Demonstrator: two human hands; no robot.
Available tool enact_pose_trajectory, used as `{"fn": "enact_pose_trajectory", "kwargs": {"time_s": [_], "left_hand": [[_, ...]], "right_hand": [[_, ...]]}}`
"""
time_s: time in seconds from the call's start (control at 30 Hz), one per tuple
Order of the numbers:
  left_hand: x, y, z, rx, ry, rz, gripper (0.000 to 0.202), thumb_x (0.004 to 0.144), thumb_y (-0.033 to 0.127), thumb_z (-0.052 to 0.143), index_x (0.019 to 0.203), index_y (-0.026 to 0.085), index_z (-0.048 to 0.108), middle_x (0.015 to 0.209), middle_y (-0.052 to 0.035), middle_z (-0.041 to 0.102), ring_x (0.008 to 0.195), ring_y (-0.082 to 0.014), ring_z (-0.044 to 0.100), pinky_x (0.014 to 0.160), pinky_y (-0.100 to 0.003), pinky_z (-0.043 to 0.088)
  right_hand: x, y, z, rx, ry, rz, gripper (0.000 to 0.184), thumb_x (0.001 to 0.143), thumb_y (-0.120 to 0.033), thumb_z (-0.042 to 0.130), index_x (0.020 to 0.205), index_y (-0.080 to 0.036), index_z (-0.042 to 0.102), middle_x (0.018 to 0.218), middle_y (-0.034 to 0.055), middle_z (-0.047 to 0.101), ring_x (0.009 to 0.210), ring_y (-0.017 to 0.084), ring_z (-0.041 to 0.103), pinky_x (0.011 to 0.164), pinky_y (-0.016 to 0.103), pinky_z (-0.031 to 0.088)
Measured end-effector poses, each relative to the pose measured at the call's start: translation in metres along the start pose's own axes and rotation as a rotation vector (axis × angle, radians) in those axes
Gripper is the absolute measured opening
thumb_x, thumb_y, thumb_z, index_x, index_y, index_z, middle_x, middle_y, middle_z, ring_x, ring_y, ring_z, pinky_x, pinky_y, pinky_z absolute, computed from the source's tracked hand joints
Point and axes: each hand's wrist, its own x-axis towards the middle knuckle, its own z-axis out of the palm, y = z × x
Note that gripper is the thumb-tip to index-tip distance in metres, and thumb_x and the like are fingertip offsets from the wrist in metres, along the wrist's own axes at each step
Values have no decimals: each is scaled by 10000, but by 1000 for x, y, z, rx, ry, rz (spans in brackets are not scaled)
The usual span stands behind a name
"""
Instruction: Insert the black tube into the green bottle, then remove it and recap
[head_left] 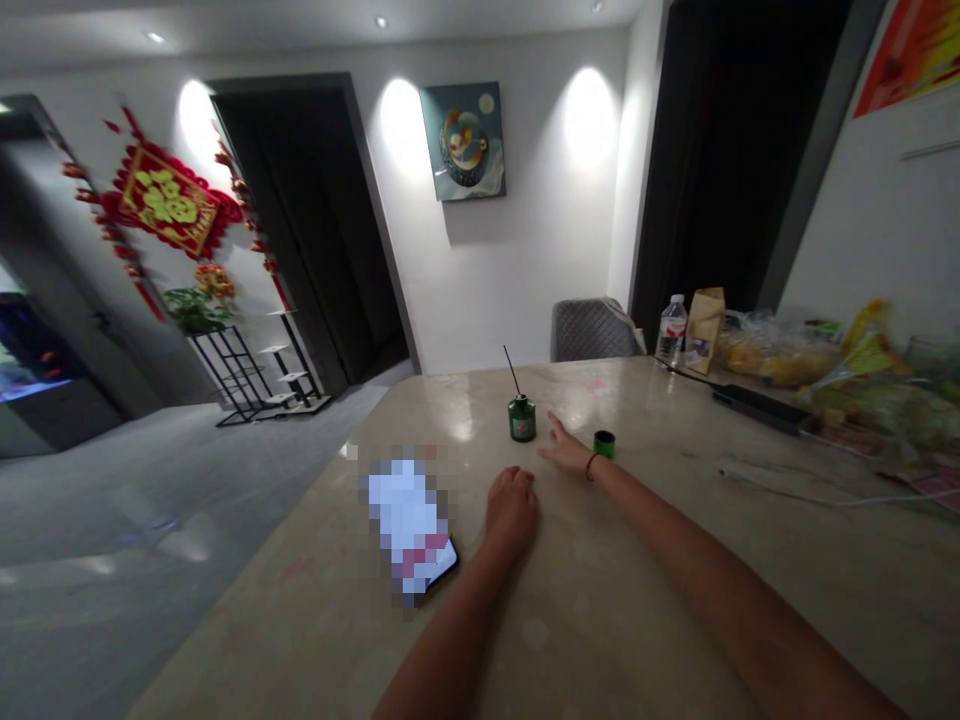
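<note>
A small dark green glass bottle [522, 422] stands upright on the table, with one thin dark stick [511, 370] leaning out of its neck. To its right my right hand [568, 450] reaches in, fingers spread and holding nothing, apart from the bottle. Just beyond my right wrist sits a short green cap [604, 446] with a dark top. Nearer to me, my left hand [512, 508] rests on the tabletop with its fingers curled together; nothing shows in them. Left of that forearm lies a phone [446, 565], its lit screen mostly blurred out by blocks.
The pale stone-look table [315, 610] ends in a slanting edge on the left. At the right are a water bottle [671, 332], a paper bag [705, 330], bagged food [780, 350], a black box-like device [759, 408] and a white cable [825, 500]. A grey chair [595, 330] stands behind.
</note>
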Motion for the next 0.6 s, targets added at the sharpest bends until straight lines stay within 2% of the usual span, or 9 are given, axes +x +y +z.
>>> {"fn": "enact_pose_trajectory", "kwargs": {"time_s": [0.07,0.2,0.3,0.4,0.53,0.6], "left_hand": [[0,0,-1,2,-6,4,317,778,157,351,1026,159,549,1141,-75,506,1076,-146,431,964,-256,274],[0,-1,-1,11,3,10,316,771,159,361,1026,150,547,1147,-79,500,1083,-149,423,969,-247,266],[1,-1,-1,20,2,10,303,769,163,370,1011,158,551,1135,-74,508,1073,-149,427,960,-249,271],[1,0,-2,30,2,13,282,781,194,377,997,159,555,1097,-71,526,1041,-154,445,939,-253,285],[2,2,-5,12,8,-105,336,783,241,423,1099,159,503,1015,-66,567,950,-147,496,849,-237,331],[2,3,-7,-15,-1,-207,469,792,275,433,1243,166,362,920,-47,598,846,-131,534,751,-221,358]], "right_hand": [[-13,-2,-5,28,-12,-21,923,666,-278,587,1374,-154,8,1367,143,295,1223,184,347,979,316,297],[-40,-4,-14,-2,-35,1,971,661,-316,606,1373,-149,-33,1240,162,449,1100,196,484,936,335,341],[-52,0,-14,-43,49,-19,1014,636,-305,629,1368,-149,-54,1135,124,518,1015,180,529,901,328,370],[-54,3,-13,-80,146,-42,971,649,-254,607,1368,-152,-39,982,66,566,915,157,550,844,305,402],[-54,2,-13,-167,201,-77,873,697,-180,525,1370,-125,-29,848,40,576,774,141,546,756,272,419],[-55,1,-15,-228,210,-118,826,716,-142,478,1370,-98,-25,822,48,578,755,143,535,739,262,410]]}}
